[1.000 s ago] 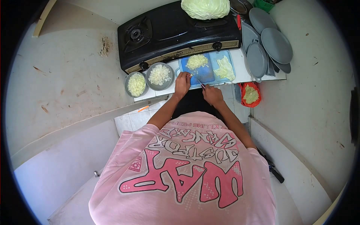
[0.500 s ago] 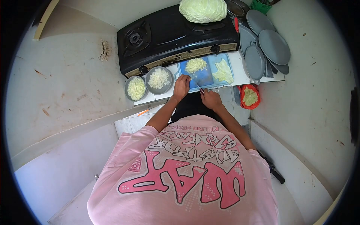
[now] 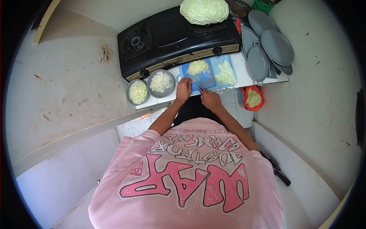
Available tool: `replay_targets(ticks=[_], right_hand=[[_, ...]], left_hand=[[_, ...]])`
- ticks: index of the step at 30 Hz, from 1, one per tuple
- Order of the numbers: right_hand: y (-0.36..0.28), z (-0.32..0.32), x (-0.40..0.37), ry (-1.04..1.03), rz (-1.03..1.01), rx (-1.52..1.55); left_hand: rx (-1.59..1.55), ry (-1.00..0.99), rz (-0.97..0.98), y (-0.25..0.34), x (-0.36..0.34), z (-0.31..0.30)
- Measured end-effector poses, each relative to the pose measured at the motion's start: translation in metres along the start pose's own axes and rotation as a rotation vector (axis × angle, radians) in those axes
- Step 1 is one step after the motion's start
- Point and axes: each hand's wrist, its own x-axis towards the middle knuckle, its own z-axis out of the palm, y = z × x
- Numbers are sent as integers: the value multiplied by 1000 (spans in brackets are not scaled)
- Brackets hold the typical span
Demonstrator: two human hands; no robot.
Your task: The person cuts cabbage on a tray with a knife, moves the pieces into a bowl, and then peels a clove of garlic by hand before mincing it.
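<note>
Where the table (image 3: 242, 68) begins at the left, two round metal bowls are seen side by side, the smaller bowl (image 3: 137, 92) and the larger bowl (image 3: 161, 82), each filled with pale chopped cabbage. Behind them a black stove (image 3: 171, 34) is set, with a whole cabbage head (image 3: 204, 10) on its right burner.

Just right of the larger bowl, the left hand (image 3: 183, 88) is laid on the near left corner of the blue cutting board (image 3: 207, 78), fingers curled down. Whether anything is pinned beneath them cannot be told, as the spot is small and covered. Between the two hands the knife (image 3: 198, 88) is held slanting, its blade tip close to the left fingers. Its handle is enclosed by the right hand (image 3: 209, 100), which is closed firmly around it at the board's near edge.

Farther back on the board a heap of shreds (image 3: 198, 67) is piled, and to its right flat cabbage leaves (image 3: 226, 74) are laid. Grey plates (image 3: 276, 45) are stacked at the far right, and a red bag (image 3: 253, 98) of scraps is seen below the table's edge.

For the cutting to be done well, it is judged that the left fingertips should be tucked back from the blade and the blade brought down squarely on the board. The cut pieces should also be kept clear of the near edge, where they could be lost.
</note>
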Motion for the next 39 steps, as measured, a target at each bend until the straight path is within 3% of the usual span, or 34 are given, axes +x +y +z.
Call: replay_targets(ticks=[39], right_hand=[[-4,6,2,22,-9,-20]], left_hand=[[-35,22,-3,-2,-4,5]])
